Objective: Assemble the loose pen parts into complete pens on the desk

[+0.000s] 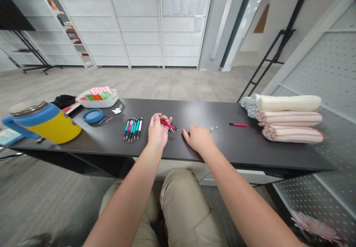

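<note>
Your left hand (158, 131) is curled closed around a red pen (168, 124), whose tip points to the right of the frame, and a small dark piece shows just beside it. Your right hand (198, 138) rests on the dark tabletop (250, 154) just right of centre, with its fingertips down, and you cannot tell whether they pinch anything. Two tiny pen parts (213, 128) lie to the right of that hand, and a red pen barrel (238, 124) lies farther right. A row of teal and pink pens (132, 128) sits left of your left hand. Past them are a wire loop (105, 121), a blue round lid (93, 115), and a white tray of colourful items (97, 98). A blue-and-yellow jar (47, 122) looms large at the left edge, and folded striped towels (289, 119) are stacked at the right end of the table.
</note>
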### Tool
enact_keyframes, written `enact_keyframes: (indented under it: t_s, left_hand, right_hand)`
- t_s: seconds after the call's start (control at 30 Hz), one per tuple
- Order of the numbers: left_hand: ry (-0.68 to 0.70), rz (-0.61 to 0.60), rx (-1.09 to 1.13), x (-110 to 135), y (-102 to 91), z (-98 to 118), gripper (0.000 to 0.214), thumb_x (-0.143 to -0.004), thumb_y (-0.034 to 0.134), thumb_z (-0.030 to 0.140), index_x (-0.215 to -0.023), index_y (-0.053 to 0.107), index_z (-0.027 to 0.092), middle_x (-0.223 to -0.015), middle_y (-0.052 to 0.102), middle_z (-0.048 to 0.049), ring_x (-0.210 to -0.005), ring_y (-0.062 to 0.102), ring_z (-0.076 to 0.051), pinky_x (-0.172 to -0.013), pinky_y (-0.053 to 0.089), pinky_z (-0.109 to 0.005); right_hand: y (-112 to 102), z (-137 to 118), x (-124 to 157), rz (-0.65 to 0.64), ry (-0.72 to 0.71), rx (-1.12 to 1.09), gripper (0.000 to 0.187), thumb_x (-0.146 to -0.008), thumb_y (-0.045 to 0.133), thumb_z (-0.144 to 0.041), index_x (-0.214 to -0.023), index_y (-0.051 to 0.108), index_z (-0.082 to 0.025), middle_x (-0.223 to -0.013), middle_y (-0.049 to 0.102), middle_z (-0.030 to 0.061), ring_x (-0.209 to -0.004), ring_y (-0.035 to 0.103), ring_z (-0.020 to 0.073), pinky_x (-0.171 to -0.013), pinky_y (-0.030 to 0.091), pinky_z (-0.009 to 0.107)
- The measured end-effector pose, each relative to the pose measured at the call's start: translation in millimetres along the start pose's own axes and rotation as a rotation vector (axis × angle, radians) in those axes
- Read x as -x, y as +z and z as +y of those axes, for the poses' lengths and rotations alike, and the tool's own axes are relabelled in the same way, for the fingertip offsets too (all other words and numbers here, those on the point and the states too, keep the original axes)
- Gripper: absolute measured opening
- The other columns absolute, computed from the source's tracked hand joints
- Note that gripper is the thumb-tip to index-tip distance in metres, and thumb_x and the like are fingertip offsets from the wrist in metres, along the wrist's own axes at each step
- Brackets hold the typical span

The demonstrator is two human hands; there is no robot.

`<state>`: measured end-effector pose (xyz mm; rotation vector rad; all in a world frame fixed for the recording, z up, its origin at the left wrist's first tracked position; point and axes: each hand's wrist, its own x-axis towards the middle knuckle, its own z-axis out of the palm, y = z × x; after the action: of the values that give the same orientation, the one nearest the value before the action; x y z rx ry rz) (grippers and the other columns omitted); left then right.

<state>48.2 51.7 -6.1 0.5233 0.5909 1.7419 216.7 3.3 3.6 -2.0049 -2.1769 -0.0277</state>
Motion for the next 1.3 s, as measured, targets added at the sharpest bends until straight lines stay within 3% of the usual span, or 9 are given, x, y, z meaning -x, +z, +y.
enact_keyframes:
  t_s: [0.1, 0.17, 0.27, 0.33, 0.57, 0.83, 0.93, 1.13, 1.3]
  left_hand:
    - [-0.015, -0.006, 0.004, 1, 2.3, 0, 0.018, -0.107, 0.055, 0.035, -0.099, 0.057, 0.019, -0.080, 0.071, -0.0020, -0.072, 0.070, -0.012, -0.107, 0.054, -0.047]
    - [-0.038, -0.079, -0.006, 5, 6.0, 1, 0.017, -0.107, 0.056, 0.036, -0.102, 0.056, 0.020, -0.092, 0.076, -0.0067, -0.085, 0.075, -0.015, -0.109, 0.053, -0.046]
    - [-0.098, -0.251, -0.029, 12, 12.2, 2, 0.018, -0.106, 0.058, 0.039, -0.101, 0.054, 0.021, -0.115, 0.077, -0.0113, -0.105, 0.075, -0.018, -0.112, 0.050, -0.045]
    - [-0.138, -0.330, -0.041, 16, 14.9, 3, 0.020, -0.105, 0.059, 0.041, -0.100, 0.053, 0.022, -0.123, 0.076, -0.0112, -0.111, 0.074, -0.019, -0.114, 0.049, -0.045]
    - [-0.177, -0.410, -0.136, 17, 14.5, 10, 0.032, -0.102, 0.062, 0.050, -0.112, 0.063, 0.020, -0.132, 0.072, -0.0132, -0.118, 0.071, -0.023, -0.108, 0.053, -0.045]
    - [-0.054, -0.454, -0.617, -5, -21.3, 40, 0.033, -0.083, 0.085, 0.041, -0.100, 0.074, 0.015, -0.101, 0.080, -0.0100, -0.073, 0.072, -0.013, -0.078, 0.059, -0.029]
    - [-0.028, -0.475, -0.802, -2, -28.9, 44, 0.035, -0.080, 0.086, 0.041, -0.103, 0.078, 0.016, -0.087, 0.080, -0.0074, -0.074, 0.073, -0.017, -0.075, 0.058, -0.029]
    - [0.227, -0.575, -1.161, 12, -21.5, 41, 0.026, -0.091, 0.072, 0.042, -0.105, 0.081, 0.022, -0.081, 0.078, -0.0031, -0.067, 0.068, -0.016, -0.065, 0.050, -0.027]
    - [0.344, -0.673, -1.413, 16, -17.0, 46, 0.035, -0.101, 0.056, 0.041, -0.081, 0.076, 0.021, -0.061, 0.064, 0.0010, -0.061, 0.058, -0.015, -0.064, 0.040, -0.026]
  right_hand:
    - [-1, 3, 11, 0.173, -0.008, -0.107, 0.037, -0.109, 0.042, -0.045, -0.108, 0.066, -0.018, -0.097, 0.076, 0.0122, -0.082, 0.072, 0.0243, -0.072, 0.044, 0.031]
    - [-2, 2, 16, 0.253, -0.097, -0.183, 0.035, -0.110, 0.041, -0.045, -0.113, 0.065, -0.019, -0.102, 0.076, 0.0106, -0.086, 0.072, 0.0227, -0.072, 0.043, 0.030]
    - [1, -1, 16, 0.258, -0.280, -0.237, 0.035, -0.109, 0.046, -0.046, -0.119, 0.065, -0.020, -0.105, 0.076, 0.0095, -0.091, 0.070, 0.0219, -0.075, 0.042, 0.029]
    - [4, -1, 13, 0.236, -0.331, -0.242, 0.032, -0.109, 0.046, -0.044, -0.111, 0.067, -0.020, -0.100, 0.076, 0.0087, -0.088, 0.069, 0.0213, -0.073, 0.041, 0.029]
    - [7, 11, 7, 0.248, -0.271, -0.482, 0.033, -0.109, 0.045, -0.042, -0.098, 0.067, -0.021, -0.081, 0.072, 0.0044, -0.072, 0.064, 0.0188, -0.066, 0.036, 0.029]
    - [7, 22, 3, 0.182, -0.141, -0.865, 0.049, -0.106, 0.043, -0.058, -0.093, 0.074, -0.022, -0.062, 0.058, -0.0021, -0.056, 0.052, 0.0149, -0.059, 0.034, 0.027]
    - [12, 24, 2, 0.176, -0.105, -0.939, 0.058, -0.105, 0.038, -0.064, -0.088, 0.072, -0.021, -0.061, 0.056, -0.0018, -0.056, 0.050, 0.0147, -0.058, 0.033, 0.027]
    - [12, 28, 2, 0.205, -0.043, -0.953, 0.065, -0.105, 0.032, -0.070, -0.071, 0.060, -0.022, -0.059, 0.053, -0.0010, -0.057, 0.051, 0.0156, -0.059, 0.036, 0.028]
    - [10, 32, 4, 0.201, -0.056, -0.858, 0.064, -0.105, 0.030, -0.069, -0.071, 0.057, -0.023, -0.060, 0.054, -0.0007, -0.059, 0.053, 0.0164, -0.061, 0.038, 0.028]
